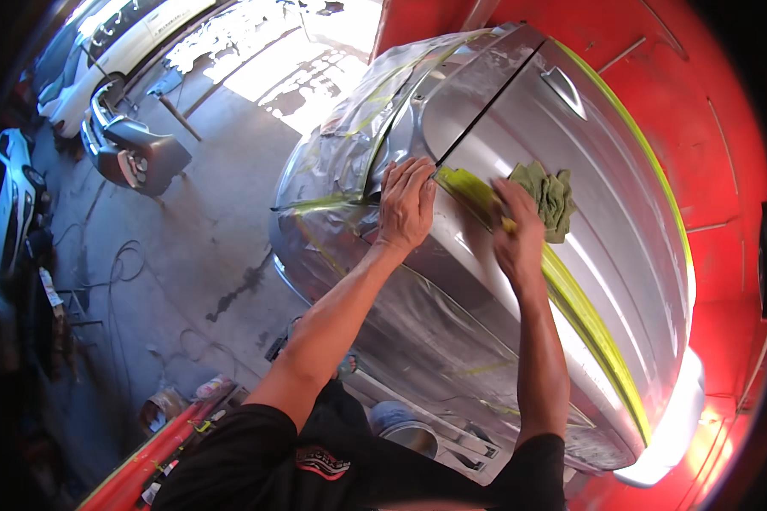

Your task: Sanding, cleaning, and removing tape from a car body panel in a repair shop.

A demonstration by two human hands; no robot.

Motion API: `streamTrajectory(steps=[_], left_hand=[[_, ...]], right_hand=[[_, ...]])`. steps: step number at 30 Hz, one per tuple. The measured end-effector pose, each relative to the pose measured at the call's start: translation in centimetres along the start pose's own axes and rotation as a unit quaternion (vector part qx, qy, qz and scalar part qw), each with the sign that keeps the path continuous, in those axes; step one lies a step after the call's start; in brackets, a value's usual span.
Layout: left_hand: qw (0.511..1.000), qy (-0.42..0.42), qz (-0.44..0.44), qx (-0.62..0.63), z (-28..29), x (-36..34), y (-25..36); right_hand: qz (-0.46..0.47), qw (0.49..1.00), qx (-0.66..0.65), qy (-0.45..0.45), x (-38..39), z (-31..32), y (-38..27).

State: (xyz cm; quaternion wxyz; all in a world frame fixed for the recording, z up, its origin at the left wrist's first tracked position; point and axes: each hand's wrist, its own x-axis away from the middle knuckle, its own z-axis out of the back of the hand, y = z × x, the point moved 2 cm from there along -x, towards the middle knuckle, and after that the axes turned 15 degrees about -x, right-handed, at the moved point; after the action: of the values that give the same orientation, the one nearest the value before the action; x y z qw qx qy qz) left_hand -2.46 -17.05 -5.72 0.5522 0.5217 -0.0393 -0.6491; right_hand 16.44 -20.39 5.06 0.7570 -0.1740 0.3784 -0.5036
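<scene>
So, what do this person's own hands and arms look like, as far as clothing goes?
The left hand and right hand are both bare, without gloves, and no watch or bracelet shows. The forearms are uncovered too, below the short black sleeves of a black top with a red and pale emblem.
</scene>
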Motion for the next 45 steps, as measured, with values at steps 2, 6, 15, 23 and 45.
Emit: streamTrajectory(steps=[2, 6, 15, 23, 45], left_hand=[[1.000, 0.008, 0.012, 0.017, 0.0, 0.0, 0.1], [0.996, 0.032, 0.048, 0.064, 0.4, -0.2, 0.1], [0.997, -0.001, 0.031, 0.068, 0.8, 0.0, -1.0], [0.996, -0.033, 0.024, 0.076, 0.3, -0.3, -0.4], [0.996, -0.069, 0.011, 0.059, 0.4, -0.7, 0.0]], right_hand=[[0.063, 0.996, 0.059, -0.035, -4.0, -3.4, 0.3], [0.150, 0.975, 0.153, -0.062, -9.9, -7.5, 2.2], [0.100, 0.956, 0.222, -0.161, -9.5, -10.8, 2.6], [0.027, 0.972, 0.222, -0.076, -17.4, -12.0, 5.9], [0.092, 0.970, 0.224, 0.001, -15.9, -10.0, 6.2]])
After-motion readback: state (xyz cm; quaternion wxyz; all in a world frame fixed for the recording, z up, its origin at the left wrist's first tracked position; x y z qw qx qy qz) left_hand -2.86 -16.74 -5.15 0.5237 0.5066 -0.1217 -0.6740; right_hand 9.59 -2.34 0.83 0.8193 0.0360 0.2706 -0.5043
